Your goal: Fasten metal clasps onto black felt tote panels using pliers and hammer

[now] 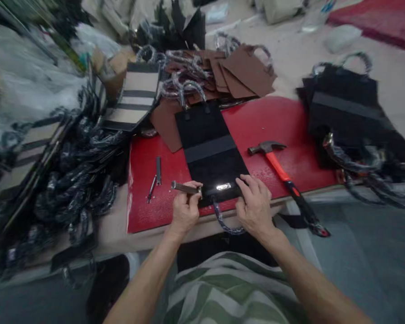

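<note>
A black bag panel [211, 150] lies flat on the red board [148, 216], with wrapped handles at its far and near ends. On its near part shines a small silver metal fitting [223, 186]. My left hand [186, 207] pinches a slim metal bar-shaped tool [185, 187] at the panel's near left edge. Resting on the panel's near right edge, my right hand [254, 200] has its fingers extended beside the fitting. A claw hammer [278, 166] with an orange and black handle lies right of the panel, its grip end past the table edge.
Two small metal tools [158, 171] lie on the board's left. Black wrapped handles and panels [77, 180] are heaped at the left. Brown panels [243, 72] are piled behind, and more black panels [344, 108] are stacked at the right.
</note>
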A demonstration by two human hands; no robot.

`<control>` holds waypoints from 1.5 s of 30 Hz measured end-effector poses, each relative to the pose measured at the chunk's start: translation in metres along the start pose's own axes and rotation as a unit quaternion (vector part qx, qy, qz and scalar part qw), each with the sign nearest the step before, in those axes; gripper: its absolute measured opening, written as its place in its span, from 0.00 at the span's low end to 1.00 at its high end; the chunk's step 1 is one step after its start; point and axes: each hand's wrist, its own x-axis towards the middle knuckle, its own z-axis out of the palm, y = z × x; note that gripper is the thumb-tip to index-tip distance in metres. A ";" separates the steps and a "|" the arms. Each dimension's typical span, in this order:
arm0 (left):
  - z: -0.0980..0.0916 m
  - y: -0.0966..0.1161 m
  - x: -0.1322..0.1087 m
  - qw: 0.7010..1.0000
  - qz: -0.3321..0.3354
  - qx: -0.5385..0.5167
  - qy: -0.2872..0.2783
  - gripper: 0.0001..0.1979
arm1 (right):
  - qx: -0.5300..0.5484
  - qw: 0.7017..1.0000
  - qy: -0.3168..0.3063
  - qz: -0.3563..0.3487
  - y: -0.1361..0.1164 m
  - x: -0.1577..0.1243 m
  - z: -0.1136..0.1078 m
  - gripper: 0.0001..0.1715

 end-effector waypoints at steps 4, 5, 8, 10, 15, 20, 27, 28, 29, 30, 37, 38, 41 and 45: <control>0.005 0.001 -0.002 0.998 0.056 0.028 0.020 0.06 | 0.003 1.000 0.005 -0.004 -0.001 0.002 0.002 0.29; 0.007 0.001 -0.002 0.996 0.074 0.036 0.025 0.06 | 0.003 1.000 0.005 -0.003 -0.002 0.002 0.002 0.29; 0.010 0.001 -0.003 0.993 0.105 0.054 0.031 0.06 | 0.000 1.000 0.004 0.002 -0.002 0.002 0.001 0.28; 0.011 0.001 -0.003 0.992 0.104 0.059 0.031 0.07 | -0.001 1.000 0.003 0.001 -0.002 0.002 0.000 0.28; 0.012 -0.001 -0.002 0.991 0.115 0.060 0.027 0.08 | 0.005 1.000 0.003 -0.008 -0.001 0.000 -0.002 0.28; 0.007 -0.001 0.003 0.990 0.134 0.039 -0.002 0.09 | 0.008 1.000 -0.008 -0.023 0.001 -0.001 -0.005 0.27; 0.005 -0.002 0.006 0.993 0.113 0.016 -0.016 0.09 | 0.018 0.998 -0.031 -0.044 0.007 0.000 -0.014 0.24; 0.005 -0.003 0.006 0.994 0.110 0.017 -0.019 0.10 | 0.023 0.998 -0.030 -0.047 0.009 0.000 -0.015 0.24; 0.005 -0.003 0.006 0.994 0.107 0.018 -0.024 0.10 | 0.024 0.998 -0.028 -0.047 0.010 0.001 -0.016 0.23; 0.005 -0.003 0.006 0.994 0.104 0.018 -0.030 0.10 | 0.021 0.998 -0.026 -0.046 0.011 0.002 -0.017 0.23; 0.005 -0.004 0.006 0.995 0.093 0.016 -0.035 0.10 | -0.145 0.989 0.023 0.031 0.024 0.010 -0.052 0.23; 0.005 -0.004 0.006 0.995 0.089 0.014 -0.038 0.10 | -0.184 0.981 0.026 0.050 0.028 0.012 -0.059 0.24; 0.005 -0.005 0.006 0.996 0.077 0.010 -0.049 0.10 | -0.268 0.957 -0.033 0.107 0.046 0.019 -0.079 0.21; 0.006 -0.006 0.006 0.996 0.063 0.009 -0.059 0.12 | -0.123 0.958 -0.143 0.218 0.061 0.027 -0.092 0.08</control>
